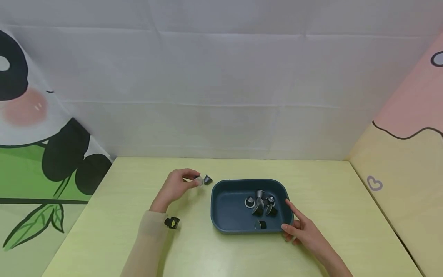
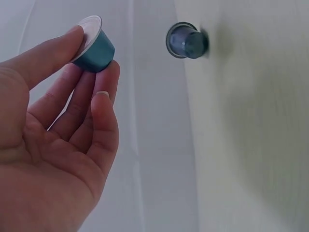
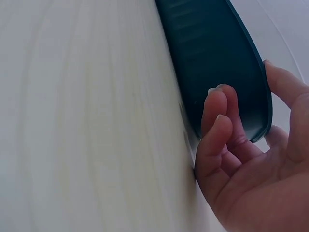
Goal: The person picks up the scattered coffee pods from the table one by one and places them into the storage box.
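Note:
My left hand [image 1: 177, 186] is at the table's far left and pinches a teal coffee capsule [image 2: 100, 52] between thumb and fingers. Its pale lid faces the thumb in the left wrist view. Just right of those fingertips, a second dark coffee capsule [image 1: 207, 179] lies on the table. My right hand [image 1: 304, 231] grips the right end of a dark blue tray [image 1: 228, 211], its thumb and a finger on the rim. Several coffee capsules [image 1: 259, 204] lie jumbled in the tray's right half, and one dark capsule [image 1: 260, 225] is near its front wall.
The pale yellow table [image 1: 194, 254] ends at a white cloth backdrop [image 1: 221, 130]. Printed panels stand on either side, the right one [image 1: 398, 161] in cream and pink. A black band [image 1: 172, 222] sits at the left wrist.

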`<state>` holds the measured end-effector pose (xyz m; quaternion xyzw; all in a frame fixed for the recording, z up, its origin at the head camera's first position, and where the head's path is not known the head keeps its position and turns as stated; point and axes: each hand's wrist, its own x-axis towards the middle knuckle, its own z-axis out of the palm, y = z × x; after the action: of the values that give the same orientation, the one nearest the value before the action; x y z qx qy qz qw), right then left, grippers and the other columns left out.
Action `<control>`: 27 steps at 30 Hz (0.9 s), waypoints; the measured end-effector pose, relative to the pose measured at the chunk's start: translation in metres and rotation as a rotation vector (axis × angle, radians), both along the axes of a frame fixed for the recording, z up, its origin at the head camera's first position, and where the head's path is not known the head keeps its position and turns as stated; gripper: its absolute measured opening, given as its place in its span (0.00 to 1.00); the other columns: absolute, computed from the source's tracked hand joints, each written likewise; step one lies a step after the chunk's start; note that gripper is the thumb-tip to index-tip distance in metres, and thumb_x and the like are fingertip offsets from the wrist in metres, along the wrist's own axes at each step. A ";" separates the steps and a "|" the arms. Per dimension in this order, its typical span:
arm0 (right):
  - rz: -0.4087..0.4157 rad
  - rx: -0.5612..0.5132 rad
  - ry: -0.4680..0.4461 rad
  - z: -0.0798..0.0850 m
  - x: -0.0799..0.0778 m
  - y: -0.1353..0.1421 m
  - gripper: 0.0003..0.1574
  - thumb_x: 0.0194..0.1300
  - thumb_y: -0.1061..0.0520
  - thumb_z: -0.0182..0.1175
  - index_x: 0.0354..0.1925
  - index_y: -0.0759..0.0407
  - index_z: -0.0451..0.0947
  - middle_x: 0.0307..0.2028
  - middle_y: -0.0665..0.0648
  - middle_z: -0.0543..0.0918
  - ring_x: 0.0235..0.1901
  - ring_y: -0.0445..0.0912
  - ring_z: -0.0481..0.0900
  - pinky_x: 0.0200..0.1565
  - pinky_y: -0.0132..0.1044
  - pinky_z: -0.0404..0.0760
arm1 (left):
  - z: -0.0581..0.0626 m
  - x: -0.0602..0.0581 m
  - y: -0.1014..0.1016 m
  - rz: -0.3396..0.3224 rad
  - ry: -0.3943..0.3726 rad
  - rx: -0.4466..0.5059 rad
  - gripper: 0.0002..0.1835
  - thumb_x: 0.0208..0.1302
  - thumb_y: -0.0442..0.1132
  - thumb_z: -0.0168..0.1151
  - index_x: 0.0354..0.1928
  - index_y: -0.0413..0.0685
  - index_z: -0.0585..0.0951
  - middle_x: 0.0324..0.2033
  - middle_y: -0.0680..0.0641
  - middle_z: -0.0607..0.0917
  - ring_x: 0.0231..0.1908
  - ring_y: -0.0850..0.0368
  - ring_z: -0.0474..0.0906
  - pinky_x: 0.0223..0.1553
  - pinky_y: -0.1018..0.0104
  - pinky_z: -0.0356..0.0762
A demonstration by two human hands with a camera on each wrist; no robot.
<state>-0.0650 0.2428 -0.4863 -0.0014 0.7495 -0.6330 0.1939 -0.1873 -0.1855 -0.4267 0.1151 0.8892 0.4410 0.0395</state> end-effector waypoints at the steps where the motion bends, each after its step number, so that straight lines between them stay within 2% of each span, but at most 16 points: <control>1: 0.002 -0.001 0.003 0.000 0.000 0.000 0.51 0.71 0.55 0.62 0.80 0.42 0.43 0.31 0.65 0.83 0.28 0.51 0.81 0.28 0.37 0.79 | 0.002 0.001 0.001 -0.004 0.007 0.007 0.16 0.62 0.41 0.72 0.51 0.48 0.85 0.45 0.51 0.86 0.46 0.54 0.81 0.47 0.56 0.79; 8: 0.001 0.005 0.003 -0.001 0.000 0.001 0.52 0.71 0.55 0.62 0.80 0.42 0.43 0.31 0.65 0.83 0.28 0.51 0.81 0.27 0.37 0.79 | 0.015 0.008 0.008 -0.013 0.052 0.048 0.16 0.61 0.42 0.73 0.51 0.48 0.86 0.43 0.52 0.87 0.42 0.56 0.82 0.44 0.57 0.79; 14: 0.001 0.006 -0.006 -0.001 0.001 0.001 0.52 0.71 0.55 0.62 0.80 0.43 0.43 0.31 0.65 0.84 0.29 0.51 0.82 0.28 0.38 0.79 | 0.023 0.014 0.019 -0.032 0.058 0.105 0.16 0.60 0.41 0.74 0.50 0.49 0.86 0.41 0.53 0.87 0.41 0.54 0.82 0.42 0.57 0.79; 22: -0.001 0.011 -0.008 -0.001 0.001 0.000 0.51 0.71 0.55 0.62 0.80 0.43 0.43 0.31 0.66 0.83 0.29 0.52 0.82 0.28 0.38 0.79 | 0.024 0.022 0.038 -0.126 0.092 0.158 0.14 0.59 0.42 0.74 0.48 0.52 0.87 0.40 0.54 0.86 0.41 0.57 0.81 0.41 0.62 0.79; 27: -0.006 0.008 -0.005 0.000 0.001 0.000 0.52 0.71 0.55 0.62 0.80 0.43 0.44 0.31 0.66 0.83 0.29 0.52 0.82 0.28 0.38 0.80 | 0.025 0.025 0.052 -0.161 0.097 0.182 0.14 0.58 0.43 0.75 0.47 0.53 0.87 0.40 0.56 0.86 0.39 0.56 0.80 0.42 0.60 0.78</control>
<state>-0.0638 0.2429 -0.4865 0.0034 0.7516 -0.6305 0.1938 -0.1628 -0.1333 -0.4014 0.2102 0.8343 0.5092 0.0210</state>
